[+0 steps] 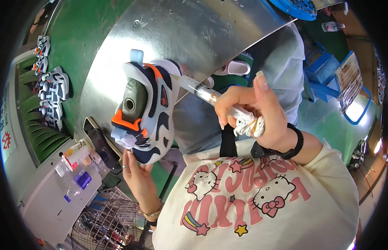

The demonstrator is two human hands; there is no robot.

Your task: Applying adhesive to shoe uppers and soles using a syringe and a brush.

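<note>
A sneaker (164,121) in white, navy, orange and light blue sits on the metal table, a grey-green shoe last (135,100) inside it. My left hand (140,177) grips the sneaker at its toe end, by the laces; part of its fingers hides behind the toe. Held in my right hand (260,110) is a clear syringe (200,89), its tip beside the sneaker's upper edge near the heel. Whether the tip touches the shoe I cannot tell. White wrapping (244,121) is bunched in the right palm around the syringe's rear end.
The shiny metal table (177,29) carries a blue round item (296,8) at the far edge. Several sneakers (52,96) line a green conveyor at left. A phone (100,141), bottles and a fan (108,218) are near left. A blue stool (323,71) stands right.
</note>
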